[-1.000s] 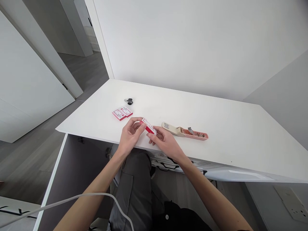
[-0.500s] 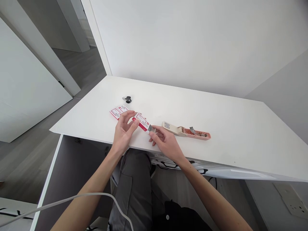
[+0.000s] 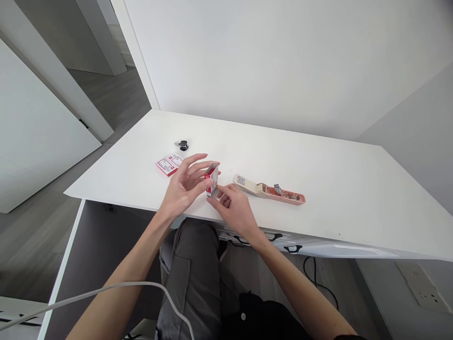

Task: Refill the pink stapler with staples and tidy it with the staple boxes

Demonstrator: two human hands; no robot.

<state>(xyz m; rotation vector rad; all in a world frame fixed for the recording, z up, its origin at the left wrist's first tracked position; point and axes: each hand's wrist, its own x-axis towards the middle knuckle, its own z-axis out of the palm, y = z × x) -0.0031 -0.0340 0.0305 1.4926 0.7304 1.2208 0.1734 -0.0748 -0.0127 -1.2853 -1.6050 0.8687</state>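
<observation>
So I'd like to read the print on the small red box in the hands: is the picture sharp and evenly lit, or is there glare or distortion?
Head view: soft, even light, no glare on the white table; faint shadows under the left hand and right hand; the red box looks sharp but too small to read; wide-angle stretch toward the edges.

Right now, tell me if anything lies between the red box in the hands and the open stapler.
Nothing visible does. Both the left hand and right hand are on the box; the stapler lies just right of it, with bare table between.
</observation>
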